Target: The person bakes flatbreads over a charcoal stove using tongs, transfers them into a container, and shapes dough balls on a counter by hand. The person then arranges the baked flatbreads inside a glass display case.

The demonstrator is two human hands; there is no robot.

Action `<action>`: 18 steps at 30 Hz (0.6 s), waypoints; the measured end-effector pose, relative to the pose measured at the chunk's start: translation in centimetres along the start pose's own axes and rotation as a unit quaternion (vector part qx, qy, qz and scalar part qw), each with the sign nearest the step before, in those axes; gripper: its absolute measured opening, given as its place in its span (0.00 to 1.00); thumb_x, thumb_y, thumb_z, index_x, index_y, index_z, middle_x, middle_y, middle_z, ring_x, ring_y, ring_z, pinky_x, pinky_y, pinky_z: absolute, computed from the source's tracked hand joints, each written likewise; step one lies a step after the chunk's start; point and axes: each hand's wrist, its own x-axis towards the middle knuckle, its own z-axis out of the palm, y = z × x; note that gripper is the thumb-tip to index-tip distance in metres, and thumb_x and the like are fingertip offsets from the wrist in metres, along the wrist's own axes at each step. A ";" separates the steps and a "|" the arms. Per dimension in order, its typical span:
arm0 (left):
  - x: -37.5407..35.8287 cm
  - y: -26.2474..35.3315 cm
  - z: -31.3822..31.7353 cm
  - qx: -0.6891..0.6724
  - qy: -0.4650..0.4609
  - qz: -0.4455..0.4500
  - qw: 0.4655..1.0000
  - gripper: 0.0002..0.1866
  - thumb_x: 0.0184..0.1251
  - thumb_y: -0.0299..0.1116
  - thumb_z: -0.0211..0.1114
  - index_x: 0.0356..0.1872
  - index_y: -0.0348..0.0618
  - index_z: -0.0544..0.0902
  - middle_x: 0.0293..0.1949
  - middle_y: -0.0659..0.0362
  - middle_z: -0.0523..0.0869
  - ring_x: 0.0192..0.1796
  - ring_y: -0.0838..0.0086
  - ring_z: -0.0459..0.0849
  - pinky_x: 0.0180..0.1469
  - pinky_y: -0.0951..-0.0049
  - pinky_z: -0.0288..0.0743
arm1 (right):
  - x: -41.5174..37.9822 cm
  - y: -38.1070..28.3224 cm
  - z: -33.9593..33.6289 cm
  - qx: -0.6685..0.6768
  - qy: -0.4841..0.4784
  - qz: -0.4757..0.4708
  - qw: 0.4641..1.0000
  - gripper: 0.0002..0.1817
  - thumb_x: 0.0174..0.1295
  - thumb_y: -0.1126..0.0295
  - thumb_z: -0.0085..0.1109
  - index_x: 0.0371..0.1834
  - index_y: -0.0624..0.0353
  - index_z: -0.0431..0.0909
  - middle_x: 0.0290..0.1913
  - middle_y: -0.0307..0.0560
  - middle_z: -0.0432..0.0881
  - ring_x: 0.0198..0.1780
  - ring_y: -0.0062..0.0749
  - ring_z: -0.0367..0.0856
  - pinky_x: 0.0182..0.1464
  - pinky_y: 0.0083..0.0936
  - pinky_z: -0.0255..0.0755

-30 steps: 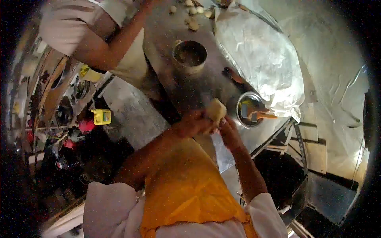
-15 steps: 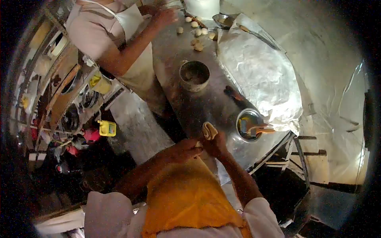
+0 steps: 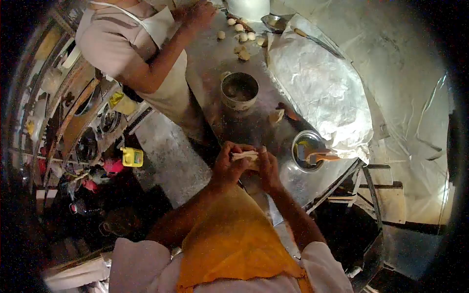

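Observation:
My left hand (image 3: 228, 165) and my right hand (image 3: 267, 168) meet over the near edge of the metal table (image 3: 264, 132). Between them is a pale, folded piece of dough (image 3: 246, 156), its thin layered edges showing above the fingers. Fingers of both hands are closed on it, and much of it is hidden by them. A pale, flat scrap (image 3: 276, 115) lies on the table ahead. To the right stands a steel bowl (image 3: 306, 170) with yellowish contents and an orange-handled tool (image 3: 322, 157) in it.
A deep pot (image 3: 239, 105) stands mid-table, with several dough balls (image 3: 243, 37) beyond. A silvery sheet (image 3: 317, 73) covers the right side, a long-handled tool (image 3: 317, 43) on it. At the left another person (image 3: 141, 53) works. A yellow jug (image 3: 132, 157) is lower left.
My left hand has moved up and closed on the dough beside my right hand. A pale scrap now lies near the dark object on the table. The other person's hands have shifted slightly.

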 end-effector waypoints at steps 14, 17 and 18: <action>-0.7 -3.1 -4.1 0.118 -0.327 -0.326 0.879 0.10 0.67 0.24 0.62 0.48 0.41 0.79 0.40 0.55 0.84 0.41 0.67 0.83 0.46 0.64 0.78 | -2.1 0.1 -2.0 -0.522 -0.049 -0.404 0.750 0.09 0.55 0.73 0.67 0.37 0.54 0.79 0.36 0.46 0.80 0.32 0.45 0.78 0.31 0.36 0.73; -2.2 -0.6 -0.9 0.321 -0.252 -0.194 0.892 0.04 0.67 0.25 0.62 0.41 0.40 0.82 0.34 0.57 0.85 0.37 0.69 0.83 0.42 0.67 0.78 | -1.6 -0.5 -2.2 -0.546 -0.060 -0.462 0.696 0.08 0.53 0.72 0.67 0.35 0.53 0.78 0.34 0.45 0.78 0.30 0.48 0.77 0.30 0.41 0.72; -1.9 0.1 -0.6 0.319 -0.228 -0.186 0.901 0.04 0.67 0.26 0.61 0.40 0.39 0.82 0.36 0.57 0.85 0.37 0.71 0.83 0.42 0.68 0.77 | -1.1 -0.5 -2.5 -0.540 -0.068 -0.446 0.711 0.07 0.54 0.71 0.66 0.34 0.53 0.78 0.33 0.45 0.78 0.30 0.48 0.77 0.30 0.41 0.72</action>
